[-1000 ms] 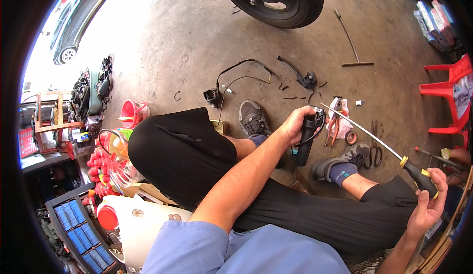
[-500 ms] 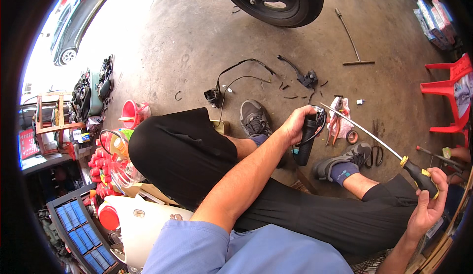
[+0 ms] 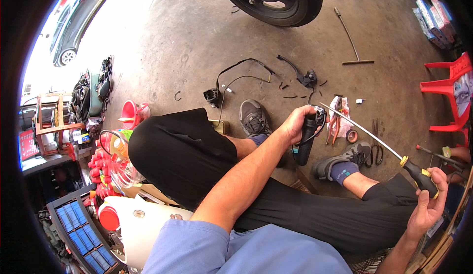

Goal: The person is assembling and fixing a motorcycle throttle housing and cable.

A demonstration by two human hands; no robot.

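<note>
My left hand (image 3: 296,125) is closed around the upper end of a black rubber handlebar grip (image 3: 306,143), which hangs downward with a short dark cable looping beside it. In my right hand (image 3: 429,204), out at the right, a long screwdriver (image 3: 377,139) is held by its black and yellow handle. Its shaft slants up and left, and the tip appears close to the top of the grip. On the floor past my feet lie a black lever assembly (image 3: 308,79) and a black switch housing (image 3: 212,96) with a long cable.
Pliers (image 3: 336,124) rest on a cloth near a tape roll (image 3: 351,136). Farther off lie a T-handle wrench (image 3: 358,61) and a motorbike wheel (image 3: 278,0). Red plastic chairs (image 3: 446,89) stand at right. White bodywork (image 3: 143,224) and a blue-compartment tray (image 3: 81,229) sit at lower left.
</note>
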